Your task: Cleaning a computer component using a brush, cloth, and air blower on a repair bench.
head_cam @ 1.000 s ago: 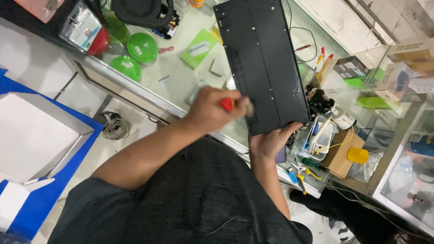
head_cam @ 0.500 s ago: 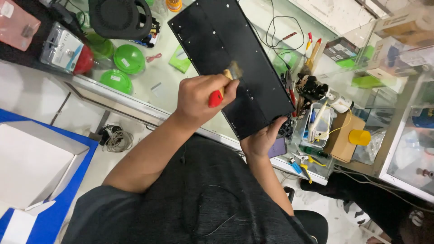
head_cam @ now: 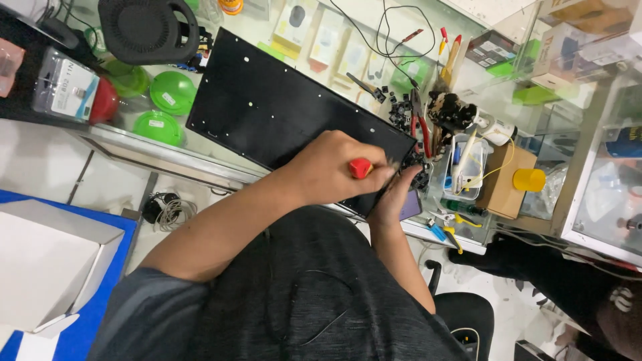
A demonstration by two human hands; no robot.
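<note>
Bright, even, whitish light falls from overhead and leaves almost no hard shadows. Above the left hand [head_cam: 331,167], the glass counter [head_cam: 221,170] shows pale glare and washed-out reflections, so items under the glass look hazy. The black panel [head_cam: 281,107] beside that hand reads as a flat dark mass with little surface detail, only small white dots. The hand's fingertips around the red screwdriver handle [head_cam: 360,167] are smeared by motion blur, and the right hand [head_cam: 394,194] just next to it is soft too. Far right of the hands, glass cabinets blow out to milky white. Below the hands, the dark shirt loses detail. Edges bend slightly from the wide lens.
</note>
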